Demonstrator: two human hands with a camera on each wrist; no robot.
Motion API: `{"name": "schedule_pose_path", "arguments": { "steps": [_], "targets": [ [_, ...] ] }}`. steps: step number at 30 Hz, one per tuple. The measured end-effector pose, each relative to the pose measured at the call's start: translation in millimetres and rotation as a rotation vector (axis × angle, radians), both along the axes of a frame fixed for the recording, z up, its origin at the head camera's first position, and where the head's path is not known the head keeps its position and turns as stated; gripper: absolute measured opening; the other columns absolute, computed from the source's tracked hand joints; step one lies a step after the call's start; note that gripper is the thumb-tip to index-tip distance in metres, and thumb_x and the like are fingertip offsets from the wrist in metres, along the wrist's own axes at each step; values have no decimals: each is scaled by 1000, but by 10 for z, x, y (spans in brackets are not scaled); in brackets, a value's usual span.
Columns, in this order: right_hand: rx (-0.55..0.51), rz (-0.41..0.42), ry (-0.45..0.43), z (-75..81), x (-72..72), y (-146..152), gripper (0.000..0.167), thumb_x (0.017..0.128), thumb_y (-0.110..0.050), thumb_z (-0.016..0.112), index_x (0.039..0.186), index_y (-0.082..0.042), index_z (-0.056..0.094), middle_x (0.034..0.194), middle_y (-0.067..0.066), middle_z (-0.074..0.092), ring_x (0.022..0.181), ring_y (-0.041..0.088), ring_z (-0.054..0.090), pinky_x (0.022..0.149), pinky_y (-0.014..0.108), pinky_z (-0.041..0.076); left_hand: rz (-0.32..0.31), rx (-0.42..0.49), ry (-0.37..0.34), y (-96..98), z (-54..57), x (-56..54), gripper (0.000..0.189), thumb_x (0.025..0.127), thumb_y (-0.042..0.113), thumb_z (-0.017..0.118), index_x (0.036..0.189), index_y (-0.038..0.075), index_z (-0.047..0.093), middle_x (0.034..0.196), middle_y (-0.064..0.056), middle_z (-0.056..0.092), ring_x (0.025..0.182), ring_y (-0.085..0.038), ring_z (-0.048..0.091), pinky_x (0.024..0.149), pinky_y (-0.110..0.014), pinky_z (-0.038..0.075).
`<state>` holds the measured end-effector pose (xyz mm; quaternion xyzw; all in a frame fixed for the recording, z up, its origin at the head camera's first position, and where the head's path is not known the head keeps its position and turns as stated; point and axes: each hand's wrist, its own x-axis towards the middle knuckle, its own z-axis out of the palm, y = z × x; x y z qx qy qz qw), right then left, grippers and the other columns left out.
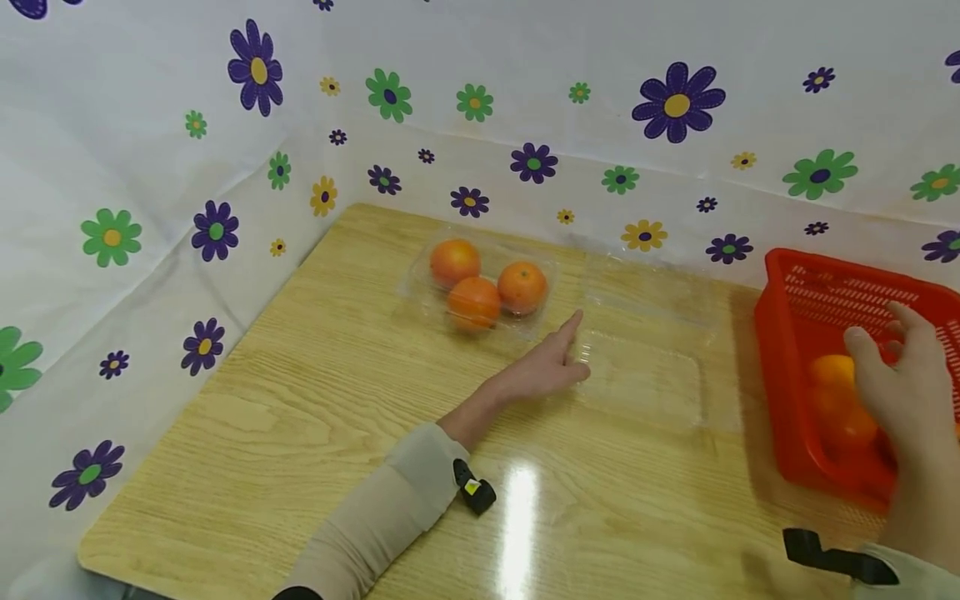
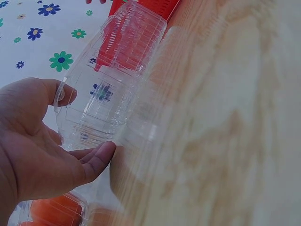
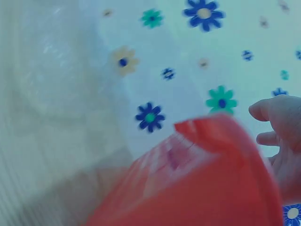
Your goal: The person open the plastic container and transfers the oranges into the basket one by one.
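Observation:
An unfolded clear plastic clamshell box (image 1: 701,387) lies on the table. At its left edge is my left hand (image 1: 546,367), index finger and thumb spread apart; the left wrist view shows a finger at the rim of the clear box (image 2: 103,115). My right hand (image 1: 911,387) hovers over a red plastic basket (image 1: 776,417), fingers apart and nothing visible in them. Below it sit oranges (image 1: 843,412), partly hidden by the hand. In the right wrist view, the red basket (image 3: 202,188) is blurred and the right hand (image 3: 284,143) shows beyond its rim.
Left of the unfolded box stands another clear plastic box (image 1: 420,287) holding three oranges (image 1: 474,302). A white flower-print cloth (image 1: 510,92) rises behind and left of the wooden table (image 1: 300,400). The basket's raised walls surround the right hand's area.

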<state>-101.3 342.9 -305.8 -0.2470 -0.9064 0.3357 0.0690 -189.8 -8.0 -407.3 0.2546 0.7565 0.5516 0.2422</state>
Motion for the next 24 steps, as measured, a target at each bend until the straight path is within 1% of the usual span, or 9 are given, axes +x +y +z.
{"name": "schedule_pose_path", "arguments": {
  "steps": [4,7,9,10,14,17,20,23,24],
  "targets": [
    [-44,-69,81,30,70,-148,67,104,-38,38,161,-24,6,167,9,6,150,42,14,114,62,22,3,2,1,2,0,12,87,93,8,52,159,7,-4,55,8,29,45,-6,26,46,-21,27],
    [-60,-81,151,21,81,-282,65,104,-33,41,160,-30,9,167,4,10,151,36,14,118,52,19,7,2,10,-3,3,15,87,93,8,52,159,6,-4,55,8,29,45,-6,26,47,-22,28],
    [-62,-79,196,-7,76,-368,63,104,-30,43,160,-31,12,166,2,14,151,31,16,120,47,18,6,4,13,-8,-3,17,87,93,8,52,159,6,-4,55,8,29,45,-6,26,47,-22,28],
    [-59,-82,201,-29,82,-390,63,104,-30,43,159,-31,13,166,1,15,151,30,17,120,47,19,-2,6,12,7,-12,19,87,93,8,52,159,6,-4,55,8,30,45,-6,26,47,-22,28],
    [-7,-43,210,-120,72,-436,63,103,-30,43,160,-25,16,165,5,18,148,33,22,118,54,21,-21,6,9,47,-48,23,88,93,9,52,159,7,-5,55,8,29,45,-6,25,47,-21,26],
    [8,31,206,-145,35,-436,65,103,-30,43,160,-18,15,164,12,17,145,40,22,117,61,18,-8,4,7,48,-47,19,88,92,9,51,160,8,-5,55,9,32,46,-6,25,48,-21,26],
    [5,97,207,-156,-4,-440,66,103,-30,44,160,-14,15,163,19,15,143,45,21,116,65,15,13,-3,2,33,-28,14,87,93,10,51,160,10,-4,56,8,41,47,-6,25,49,-22,27],
    [18,133,195,-173,-22,-447,66,103,-30,44,160,-13,15,162,21,13,142,49,20,113,69,16,18,-23,18,36,-20,5,88,93,11,52,160,10,-4,58,5,40,47,-7,26,50,-23,29],
    [26,142,195,-177,-22,-448,66,103,-30,44,160,-13,15,162,22,13,142,49,20,112,70,16,18,-39,33,42,-18,6,88,93,12,52,160,10,-4,62,3,42,48,-9,27,53,-24,31]
  ]
}}
